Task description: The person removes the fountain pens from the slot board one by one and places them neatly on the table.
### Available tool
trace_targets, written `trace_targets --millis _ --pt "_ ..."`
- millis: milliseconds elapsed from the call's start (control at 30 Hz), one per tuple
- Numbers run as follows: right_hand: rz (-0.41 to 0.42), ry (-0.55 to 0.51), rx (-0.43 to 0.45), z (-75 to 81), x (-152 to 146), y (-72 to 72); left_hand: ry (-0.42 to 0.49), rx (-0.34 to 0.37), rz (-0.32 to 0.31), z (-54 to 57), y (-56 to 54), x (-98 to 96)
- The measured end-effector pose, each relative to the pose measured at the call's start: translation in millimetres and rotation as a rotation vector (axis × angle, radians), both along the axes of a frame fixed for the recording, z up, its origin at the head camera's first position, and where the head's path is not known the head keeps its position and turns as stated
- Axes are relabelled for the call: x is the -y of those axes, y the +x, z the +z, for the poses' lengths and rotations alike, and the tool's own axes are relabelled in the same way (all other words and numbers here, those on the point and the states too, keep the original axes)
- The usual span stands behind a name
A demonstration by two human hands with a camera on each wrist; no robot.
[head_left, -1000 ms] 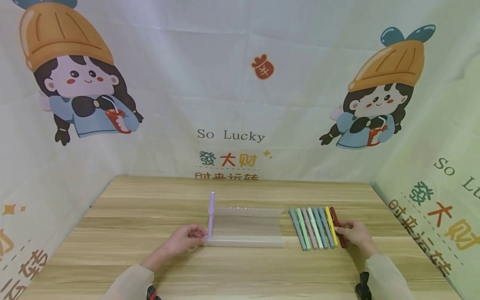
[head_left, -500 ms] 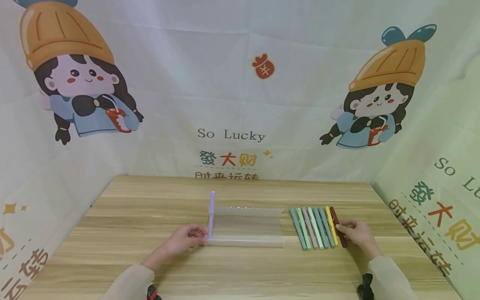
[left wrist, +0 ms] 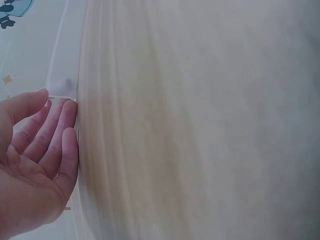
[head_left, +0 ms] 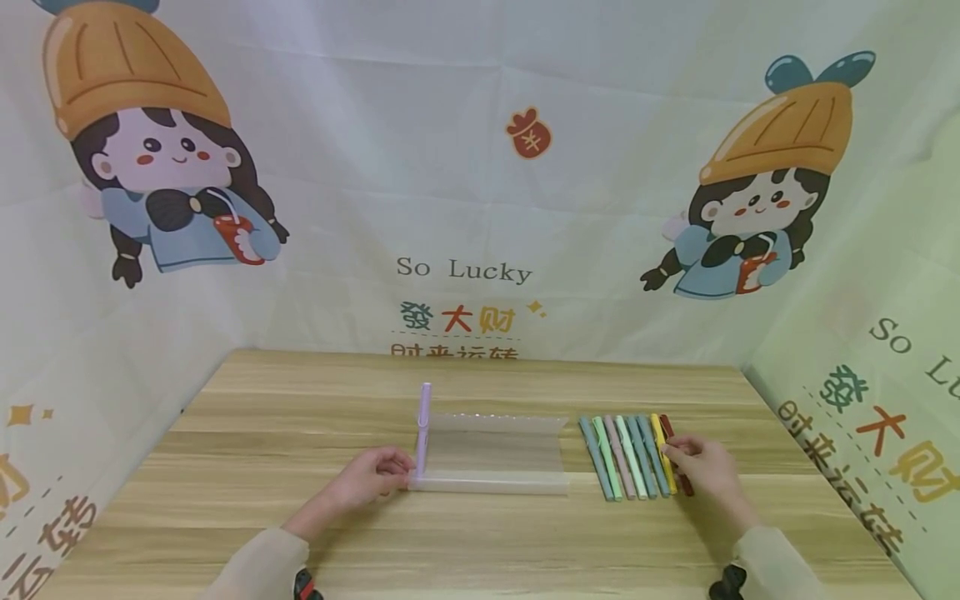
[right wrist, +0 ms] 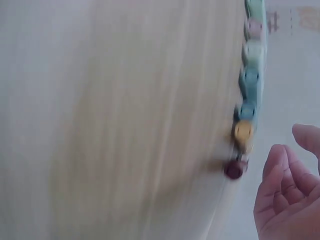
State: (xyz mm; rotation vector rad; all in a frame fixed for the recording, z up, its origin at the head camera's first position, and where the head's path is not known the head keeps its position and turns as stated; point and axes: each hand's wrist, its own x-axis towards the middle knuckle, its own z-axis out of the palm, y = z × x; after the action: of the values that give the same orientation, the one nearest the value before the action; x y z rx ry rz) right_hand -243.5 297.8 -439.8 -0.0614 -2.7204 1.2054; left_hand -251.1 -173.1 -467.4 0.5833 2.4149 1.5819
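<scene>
A clear plastic sleeve [head_left: 495, 446] lies flat on the table, and a lilac pen [head_left: 423, 425] lies in its left end with the cap beyond the far edge. My left hand [head_left: 375, 473] pinches the sleeve's near left corner between thumb and fingers. To the right, capped pens lie side by side, ending with a yellow pen [head_left: 657, 429] and a dark red pen [head_left: 667, 425]. Over these two hovers my right hand [head_left: 712, 467], fingertips by the yellow pen. The right wrist view shows its thumb and fingers apart, beside the dark red pen's end [right wrist: 234, 170].
Several blue, green and mauve pens [head_left: 618, 458] continue the row leftward, with a gap between them and the sleeve. The wood-grain table [head_left: 480, 550] reaches a printed cloth backdrop [head_left: 465, 183] at its far edge and sides.
My right hand has shifted slightly left, from the dark red pen to the yellow pen. The left hand, sleeve and lilac pen have stayed put.
</scene>
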Motion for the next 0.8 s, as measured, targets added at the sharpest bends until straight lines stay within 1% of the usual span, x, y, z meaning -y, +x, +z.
trace_targets --millis 167,367,600,800 --pt "0.058 -0.031 -0.024 -3.6 17.5 0.1 0.002 -0.002 -0.007 -1.4 -0.4 0.4" --pt "0.120 -0.070 -0.040 -5.6 38.4 -1.2 0.001 -0.004 0.003 -1.9 -1.3 0.2" --pt "0.164 -0.101 -0.014 -8.7 60.3 -2.1 -0.002 -0.005 0.000 -0.3 0.9 0.1" --pt "0.225 -0.138 -0.008 -6.9 80.8 -2.9 -0.005 0.001 0.005 3.5 3.3 0.4"
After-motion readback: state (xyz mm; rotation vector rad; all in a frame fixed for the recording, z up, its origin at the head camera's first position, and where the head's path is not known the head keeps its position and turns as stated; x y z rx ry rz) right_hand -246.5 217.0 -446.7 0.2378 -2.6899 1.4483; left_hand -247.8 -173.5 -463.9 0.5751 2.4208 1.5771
